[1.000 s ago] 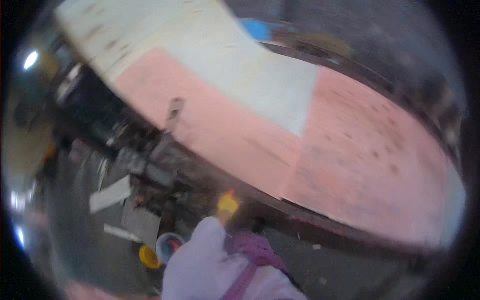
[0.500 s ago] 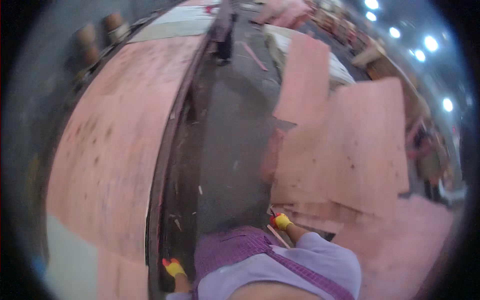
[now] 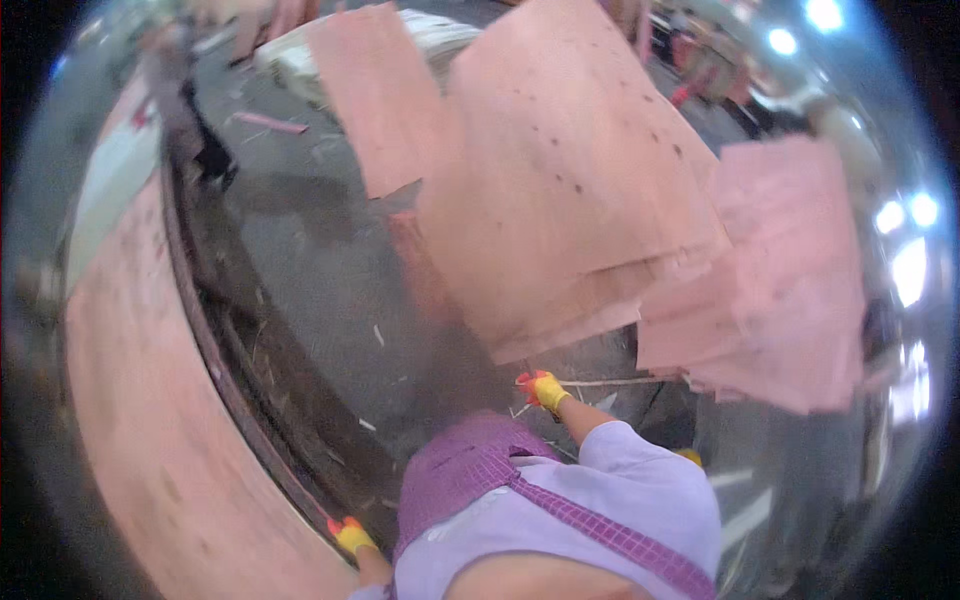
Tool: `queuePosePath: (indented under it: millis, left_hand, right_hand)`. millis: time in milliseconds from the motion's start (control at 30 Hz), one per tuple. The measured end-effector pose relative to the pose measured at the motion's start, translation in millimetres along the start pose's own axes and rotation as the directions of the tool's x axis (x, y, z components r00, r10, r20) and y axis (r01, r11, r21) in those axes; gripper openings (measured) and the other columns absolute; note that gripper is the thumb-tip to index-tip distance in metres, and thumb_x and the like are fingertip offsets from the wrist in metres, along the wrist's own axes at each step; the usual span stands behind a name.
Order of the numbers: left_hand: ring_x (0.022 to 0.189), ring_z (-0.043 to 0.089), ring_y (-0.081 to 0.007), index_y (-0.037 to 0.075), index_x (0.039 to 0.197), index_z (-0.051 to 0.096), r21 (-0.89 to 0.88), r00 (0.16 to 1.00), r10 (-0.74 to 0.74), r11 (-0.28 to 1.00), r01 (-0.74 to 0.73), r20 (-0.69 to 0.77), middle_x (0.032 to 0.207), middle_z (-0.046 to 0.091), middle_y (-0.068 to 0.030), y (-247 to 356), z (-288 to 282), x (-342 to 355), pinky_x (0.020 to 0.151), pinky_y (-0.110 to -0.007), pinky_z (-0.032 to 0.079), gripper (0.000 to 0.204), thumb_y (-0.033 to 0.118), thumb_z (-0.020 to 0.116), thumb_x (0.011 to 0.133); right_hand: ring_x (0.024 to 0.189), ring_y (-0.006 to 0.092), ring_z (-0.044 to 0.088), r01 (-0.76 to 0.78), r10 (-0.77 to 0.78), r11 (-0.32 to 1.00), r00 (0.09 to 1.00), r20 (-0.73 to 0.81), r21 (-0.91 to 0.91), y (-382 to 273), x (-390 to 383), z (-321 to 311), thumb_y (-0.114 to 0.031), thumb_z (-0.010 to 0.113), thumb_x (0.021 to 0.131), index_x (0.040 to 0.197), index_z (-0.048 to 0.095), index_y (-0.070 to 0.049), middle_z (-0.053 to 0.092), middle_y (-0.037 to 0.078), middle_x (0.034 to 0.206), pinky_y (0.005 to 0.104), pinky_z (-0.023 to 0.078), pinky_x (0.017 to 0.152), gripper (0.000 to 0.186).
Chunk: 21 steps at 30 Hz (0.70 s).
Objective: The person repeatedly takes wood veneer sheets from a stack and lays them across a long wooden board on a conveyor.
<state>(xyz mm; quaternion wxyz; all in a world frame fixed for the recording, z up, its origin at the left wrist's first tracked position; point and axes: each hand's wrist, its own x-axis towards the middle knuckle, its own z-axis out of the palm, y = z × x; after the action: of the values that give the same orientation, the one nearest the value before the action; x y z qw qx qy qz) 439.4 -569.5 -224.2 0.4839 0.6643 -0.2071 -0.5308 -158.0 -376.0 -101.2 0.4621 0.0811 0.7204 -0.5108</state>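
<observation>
My left hand, in a yellow glove with red fingers, hangs low beside the edge of the long table. Its fingers look a little apart, with nothing visible in them. Just in front of the near edge of a stack of pinkish wood veneer sheets, my right hand wears the same kind of glove. Its fingers are curled closed, and a thin dark tip pokes out above them; what it belongs to I cannot make out. A thin pale strip runs out to the right beside this hand.
A second pile of pink sheets lies to the right. The grey floor between table and stack carries scattered splinters and a pink strip. A person in dark trousers stands by the table's far end. Bright lamps shine at right.
The view has swung to the right, so the veneer stacks sit nearer the middle and the table further left. My right hand stays by the stack's near edge, my left hand by the table.
</observation>
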Motion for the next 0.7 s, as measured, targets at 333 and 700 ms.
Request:
queuePosePath:
  millis: [333,700]
  left_hand:
    - [0.090,0.047,-0.0198,0.010,0.094,0.054,0.371,0.795,-0.371,0.907,0.199,0.480,0.095,0.053,-0.0067,51,80,170,0.081,-0.037,0.036,0.049,0.055,0.044,0.077]
    - [0.104,0.046,-0.0192,0.010,0.133,0.034,0.249,0.845,0.055,0.943,-0.219,0.532,0.134,0.036,-0.0066,75,330,172,0.085,-0.030,0.040,0.051,0.004,0.048,0.085]
  right_hand:
    - [0.056,0.0150,0.056,0.224,-0.202,0.950,0.972,-0.122,0.217,-79,0,9,-0.020,0.063,0.073,0.117,0.045,-0.005,0.063,0.005,0.082,0.0283,0.043,0.044,0.050]
    - [0.048,0.0138,0.053,0.580,-0.575,0.787,0.566,-0.591,-0.209,-423,22,-172,-0.039,0.064,0.073,0.096,0.058,-0.004,0.062,0.005,0.074,0.0296,0.044,0.046,0.042]
